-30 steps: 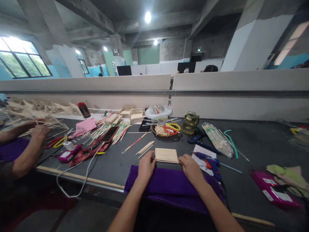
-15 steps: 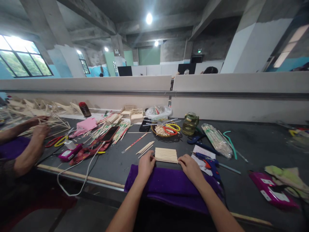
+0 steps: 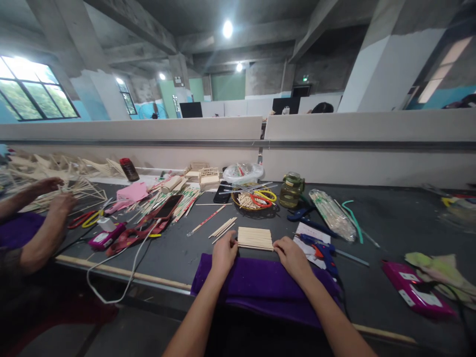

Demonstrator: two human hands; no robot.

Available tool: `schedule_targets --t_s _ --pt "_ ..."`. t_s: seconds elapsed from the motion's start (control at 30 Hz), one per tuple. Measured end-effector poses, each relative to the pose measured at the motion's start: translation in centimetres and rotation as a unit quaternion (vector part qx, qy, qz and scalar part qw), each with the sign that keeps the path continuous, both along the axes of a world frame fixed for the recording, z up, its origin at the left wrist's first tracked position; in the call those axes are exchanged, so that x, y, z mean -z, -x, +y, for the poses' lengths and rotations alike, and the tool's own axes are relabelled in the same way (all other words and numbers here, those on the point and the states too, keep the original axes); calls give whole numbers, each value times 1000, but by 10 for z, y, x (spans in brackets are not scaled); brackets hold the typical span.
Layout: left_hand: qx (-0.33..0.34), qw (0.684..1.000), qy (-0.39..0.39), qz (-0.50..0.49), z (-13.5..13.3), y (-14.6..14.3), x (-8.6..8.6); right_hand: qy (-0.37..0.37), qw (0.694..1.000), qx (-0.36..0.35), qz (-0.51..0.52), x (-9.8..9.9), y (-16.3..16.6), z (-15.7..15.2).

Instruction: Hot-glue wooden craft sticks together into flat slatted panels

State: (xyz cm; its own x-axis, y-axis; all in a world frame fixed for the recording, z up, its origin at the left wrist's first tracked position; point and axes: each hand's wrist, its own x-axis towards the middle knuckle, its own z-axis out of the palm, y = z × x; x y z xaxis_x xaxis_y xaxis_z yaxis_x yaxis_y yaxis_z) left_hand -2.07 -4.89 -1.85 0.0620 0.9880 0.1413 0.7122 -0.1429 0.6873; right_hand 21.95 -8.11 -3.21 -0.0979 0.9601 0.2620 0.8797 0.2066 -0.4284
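A flat raft of pale wooden sticks (image 3: 255, 237) lies on the dark table just beyond a purple cloth (image 3: 260, 287). My left hand (image 3: 224, 254) pinches the raft's left end with curled fingers. My right hand (image 3: 293, 255) grips its right end the same way. Both wrists rest on the cloth. A few loose sticks (image 3: 223, 227) lie just left of the raft. A blue glue gun (image 3: 323, 251) rests on white paper right beside my right hand.
A basket (image 3: 255, 199) with sticks and scissors, a glass jar (image 3: 291, 189), a bag of sticks (image 3: 332, 213) and a phone (image 3: 170, 206) lie beyond. A pink device (image 3: 415, 294) sits right. At left, another person's hands (image 3: 59, 198) work on stick frames (image 3: 55, 171). A white cable (image 3: 122, 277) hangs off the edge.
My hands stay on the ends of the stick raft with hardly any shift. The other person's hands at left move slightly on the stick frame.
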Motion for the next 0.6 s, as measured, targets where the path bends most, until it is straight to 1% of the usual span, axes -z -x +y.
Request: schedule_targets --t_s 0.27,0.6 --pt "-8 999 1 -36 2 1 2 6 1000 0 -2 4 -2 3" --pt "-25 999 2 -37 6 3 8 6 1000 13 -12 5 1 4"
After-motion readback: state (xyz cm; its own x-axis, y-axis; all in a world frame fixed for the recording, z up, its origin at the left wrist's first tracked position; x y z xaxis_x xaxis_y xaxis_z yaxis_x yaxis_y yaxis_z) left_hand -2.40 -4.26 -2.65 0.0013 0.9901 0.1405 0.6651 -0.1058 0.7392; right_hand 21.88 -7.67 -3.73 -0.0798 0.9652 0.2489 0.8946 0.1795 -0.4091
